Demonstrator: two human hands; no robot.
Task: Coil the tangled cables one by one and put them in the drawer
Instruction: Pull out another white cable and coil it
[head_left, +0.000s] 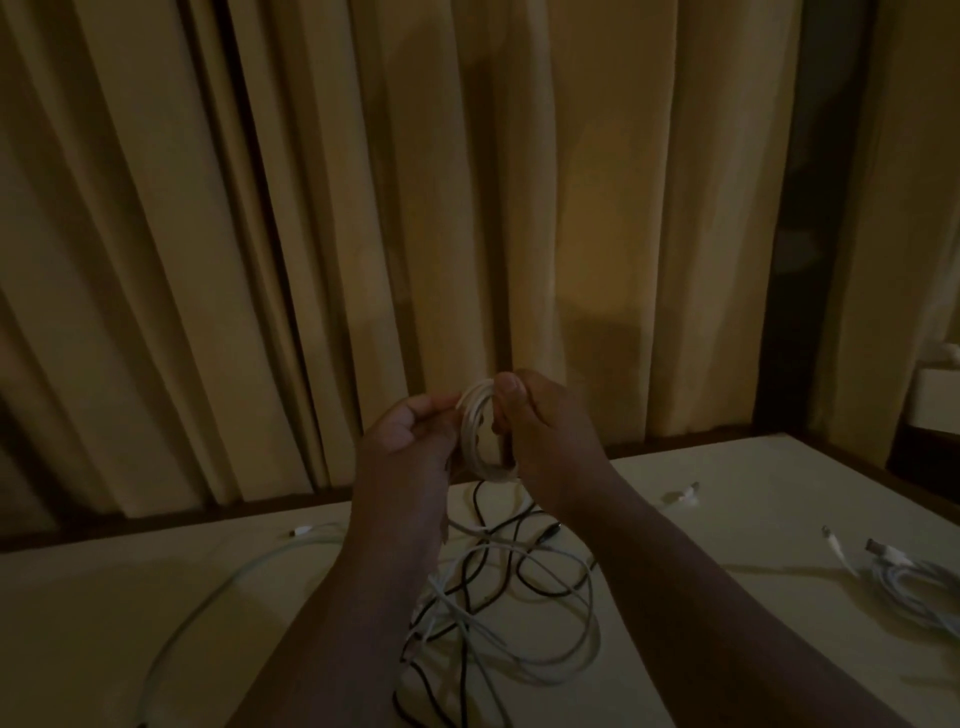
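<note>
Both hands are raised above the table, holding a small coil of white cable (480, 434) between them. My right hand (550, 447) grips the coil's right side, thumb on top. My left hand (410, 441) pinches the coil's left edge with its fingertips. Below the hands, a tangle of white and black cables (498, 592) lies on the pale table (156, 597). A long white cable (218, 587) curves off to the left, its plug near the far edge. No drawer is in view.
A bundle of white cables (904, 577) with plugs lies at the table's right edge. A small white connector (683, 493) rests near the far right side. Beige curtains (415, 208) hang close behind the table. A pale box (935, 405) stands at far right.
</note>
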